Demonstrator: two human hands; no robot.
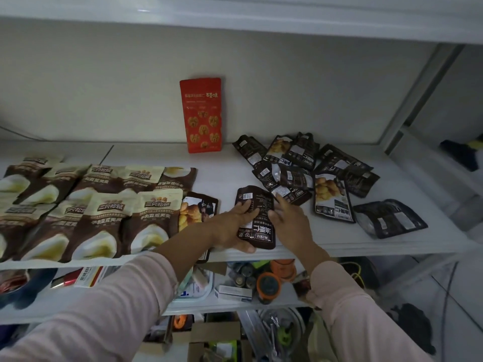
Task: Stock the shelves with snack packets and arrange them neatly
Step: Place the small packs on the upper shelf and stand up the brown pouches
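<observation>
Partly hiding it, left hand [230, 227] grips dark packet [261, 231]; right hand [288, 220] touches, grip unclear.

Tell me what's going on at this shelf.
A person in pink sleeves is stocking the white shelf. Their left hand holds a dark snack packet at the front edge, while the right hand touches its right side with fingers out. On the left, cream-and-brown packets lie in overlapping rows, a loose pile of dark packets waits on the right, and a red packet stands against the back wall.
</observation>
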